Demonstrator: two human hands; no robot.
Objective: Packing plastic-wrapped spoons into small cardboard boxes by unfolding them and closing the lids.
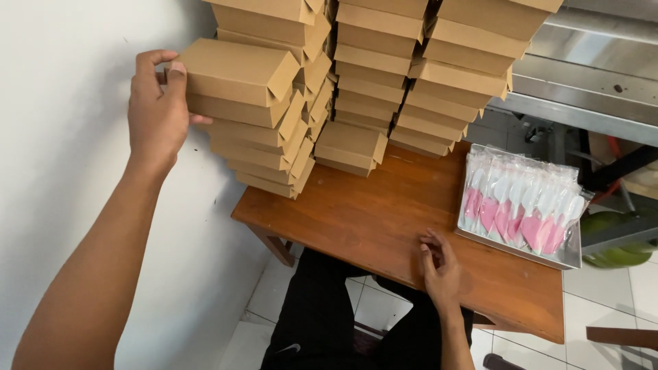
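I see the top cardboard box (229, 72) of the leftmost stack held at its left end by my left hand (157, 113): thumb over the top edge, fingers closed around the end. This box sits on the stack, beside the white wall (62, 137). Its right flap sticks up at an angle.

Two more box stacks (418, 75) stand just to the right, touching one another, all on the back of the wooden desk (370, 212).

My right hand (439, 264) rests on the desk near its front edge, fingers loosely curled and holding nothing.

At the desk's right end lies a metal tray (572, 253) filled with clear-wrapped spoons (521, 205), white and pink. Below the desk I see black trousers (315, 322) and a tiled floor (603, 301).
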